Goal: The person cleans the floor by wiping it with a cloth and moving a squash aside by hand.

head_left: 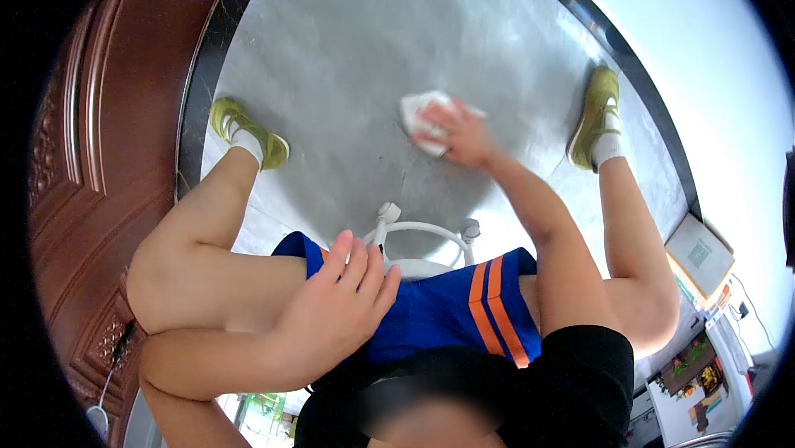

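Right hand [455, 133] spread on one cloth [416, 108], left hand [344, 303] loosely spread; two green shoes [598, 121]

Bright glare, soft floor shadows, blurred hand [451, 132], fisheye-curved edges.

The floor [356, 26] spans the upper middle of the frame, between a door [157, 59] at the left and a wall [712, 75] at the right. On it, between the left shoe [273, 150] and right shoe [592, 129], is a cloth [411, 108] under the right hand [454, 129]. Lower, a wheeled base [426, 226] stands before the shorts [431, 315], the left hand [348, 291] at its left.
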`<state>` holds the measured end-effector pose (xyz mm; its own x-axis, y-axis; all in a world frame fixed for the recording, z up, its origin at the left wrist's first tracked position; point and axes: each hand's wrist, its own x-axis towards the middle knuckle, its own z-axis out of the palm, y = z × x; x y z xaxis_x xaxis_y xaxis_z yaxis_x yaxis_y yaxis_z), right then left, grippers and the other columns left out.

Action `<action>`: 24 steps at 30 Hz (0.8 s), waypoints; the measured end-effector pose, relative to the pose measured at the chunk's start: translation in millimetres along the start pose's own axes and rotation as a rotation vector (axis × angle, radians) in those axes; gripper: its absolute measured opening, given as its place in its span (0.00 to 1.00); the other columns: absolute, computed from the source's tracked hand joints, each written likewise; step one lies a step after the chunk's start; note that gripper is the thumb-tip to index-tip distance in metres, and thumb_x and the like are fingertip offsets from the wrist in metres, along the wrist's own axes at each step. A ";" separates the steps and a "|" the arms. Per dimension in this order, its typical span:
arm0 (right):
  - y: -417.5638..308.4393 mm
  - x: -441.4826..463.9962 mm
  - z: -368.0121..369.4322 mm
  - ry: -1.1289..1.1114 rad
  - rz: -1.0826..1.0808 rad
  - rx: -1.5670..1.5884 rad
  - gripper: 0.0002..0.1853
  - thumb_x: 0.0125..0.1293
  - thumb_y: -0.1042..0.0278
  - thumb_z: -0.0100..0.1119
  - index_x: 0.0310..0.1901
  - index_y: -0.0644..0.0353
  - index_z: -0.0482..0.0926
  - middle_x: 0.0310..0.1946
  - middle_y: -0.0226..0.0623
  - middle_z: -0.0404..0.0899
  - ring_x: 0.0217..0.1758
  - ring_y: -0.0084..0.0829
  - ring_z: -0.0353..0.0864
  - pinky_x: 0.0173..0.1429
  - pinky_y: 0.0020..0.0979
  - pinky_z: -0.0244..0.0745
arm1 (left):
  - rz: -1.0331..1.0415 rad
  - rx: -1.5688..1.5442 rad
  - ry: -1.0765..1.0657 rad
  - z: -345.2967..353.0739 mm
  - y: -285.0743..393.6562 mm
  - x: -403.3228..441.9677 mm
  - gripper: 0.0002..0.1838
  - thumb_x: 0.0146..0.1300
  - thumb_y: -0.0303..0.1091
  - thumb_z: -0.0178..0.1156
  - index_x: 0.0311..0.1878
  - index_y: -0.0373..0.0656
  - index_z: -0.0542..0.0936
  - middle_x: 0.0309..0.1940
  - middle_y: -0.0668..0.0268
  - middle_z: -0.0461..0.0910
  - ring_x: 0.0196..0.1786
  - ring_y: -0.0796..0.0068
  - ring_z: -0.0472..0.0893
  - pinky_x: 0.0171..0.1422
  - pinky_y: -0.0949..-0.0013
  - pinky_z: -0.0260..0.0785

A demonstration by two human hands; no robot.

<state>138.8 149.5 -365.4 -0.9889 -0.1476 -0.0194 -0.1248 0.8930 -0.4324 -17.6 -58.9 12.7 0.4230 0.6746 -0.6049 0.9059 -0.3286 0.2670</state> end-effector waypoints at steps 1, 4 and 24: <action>10.3 -9.8 -2.6 0.024 0.165 -0.009 0.42 0.55 0.58 0.67 0.73 0.21 0.65 0.80 0.28 0.53 0.84 0.39 0.47 0.83 0.55 0.42 | -0.002 0.000 0.003 4.5 0.3 -1.0 0.24 0.70 0.37 0.50 0.67 0.38 0.73 0.59 0.47 0.76 0.64 0.48 0.75 0.76 0.45 0.55; 45.3 -51.5 -17.0 0.056 0.600 -0.153 0.40 0.59 0.59 0.63 0.74 0.21 0.63 0.80 0.28 0.53 0.83 0.38 0.48 0.83 0.54 0.42 | 0.001 0.036 0.005 18.0 -3.9 -2.5 0.24 0.69 0.36 0.51 0.66 0.38 0.73 0.59 0.48 0.76 0.64 0.49 0.75 0.76 0.45 0.55; -116.1 16.1 89.1 0.251 1.743 -0.061 0.38 0.73 0.49 0.54 0.80 0.39 0.51 0.83 0.43 0.38 0.84 0.51 0.37 0.80 0.62 0.38 | -0.053 0.036 0.067 46.8 2.8 -17.3 0.26 0.68 0.38 0.53 0.68 0.37 0.72 0.60 0.48 0.76 0.63 0.50 0.76 0.76 0.45 0.55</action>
<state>144.7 5.5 -395.8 0.0515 0.9667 -0.2508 0.9977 -0.0608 -0.0296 -23.2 -102.4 -11.2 0.3761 0.7341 -0.5654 0.9262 -0.3144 0.2079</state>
